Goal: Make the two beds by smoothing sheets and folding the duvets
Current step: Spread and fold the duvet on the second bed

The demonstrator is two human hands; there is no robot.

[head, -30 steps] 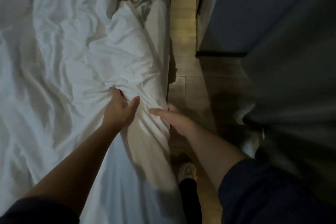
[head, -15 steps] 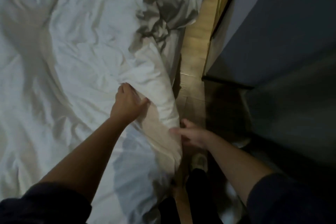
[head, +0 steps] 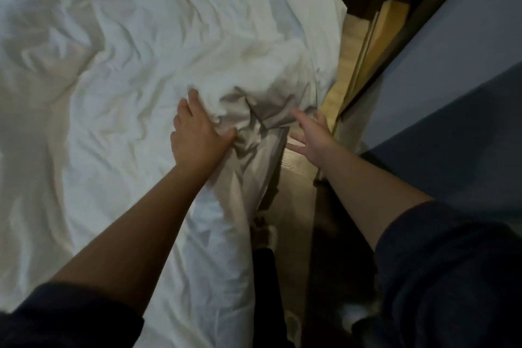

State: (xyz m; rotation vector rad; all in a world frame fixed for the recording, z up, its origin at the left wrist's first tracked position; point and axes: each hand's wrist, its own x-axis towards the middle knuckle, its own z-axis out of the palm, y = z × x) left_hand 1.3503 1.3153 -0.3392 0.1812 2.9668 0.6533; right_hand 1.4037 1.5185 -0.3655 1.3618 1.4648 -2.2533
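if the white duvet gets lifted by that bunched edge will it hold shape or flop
Probably floppy: the white duvet lies in soft creases and bunches where the left hand grips it. Likely light for its size: one grip gathers a fold. Its edge hangs limp over the side, so expect sagging.

Setting: bedroom, indoors, dimly lit.

Evidence:
- A bed (head: 118, 234) fills the left and centre of the view. It is covered edge to edge in creased white bedding (head: 147, 45), which is bunched up at the bed's right edge.
- A narrow strip of pale wood-look floor (head: 296, 183) runs just beside the bed.
- Across that strip stands a flat blue-grey panel (head: 457, 70) with a yellow wooden edge (head: 378, 28). Wall, door or furniture: cannot tell.
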